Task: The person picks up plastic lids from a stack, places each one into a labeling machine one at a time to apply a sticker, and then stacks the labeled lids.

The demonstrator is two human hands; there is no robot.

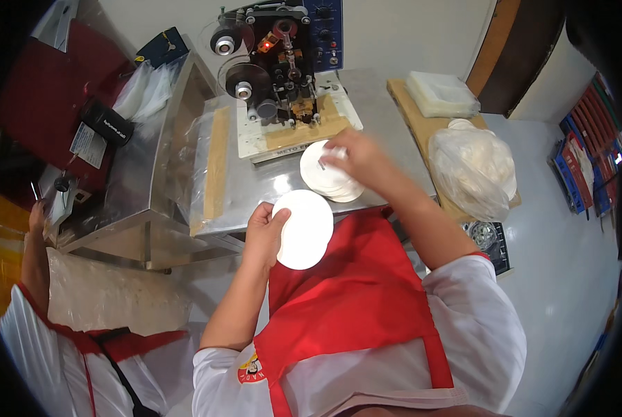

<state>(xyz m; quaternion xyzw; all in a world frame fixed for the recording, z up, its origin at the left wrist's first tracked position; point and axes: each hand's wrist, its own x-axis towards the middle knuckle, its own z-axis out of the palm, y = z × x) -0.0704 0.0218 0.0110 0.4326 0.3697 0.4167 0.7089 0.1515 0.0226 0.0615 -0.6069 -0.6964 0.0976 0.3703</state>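
Note:
My left hand (267,231) holds a small stack of round white discs (305,232), thumb on top, in front of the red apron. Above and to the right, my right hand (350,156) is blurred over a spread pile of round white discs (324,174) at the front edge of the metal table. Its fingertips are over the top disc, which bears a small dark print; whether they grip anything cannot be told. Just behind the pile stands a printing or coding machine (295,78) with two reels and a lit red light.
A wooden board (420,140) on the right holds a wrapped clear plastic stack (441,94) and a plastic bag of pale round pieces (472,161). At left, a co-worker's arm (36,260) reaches towards a red machine (45,78). A metal side table (139,177) stands between.

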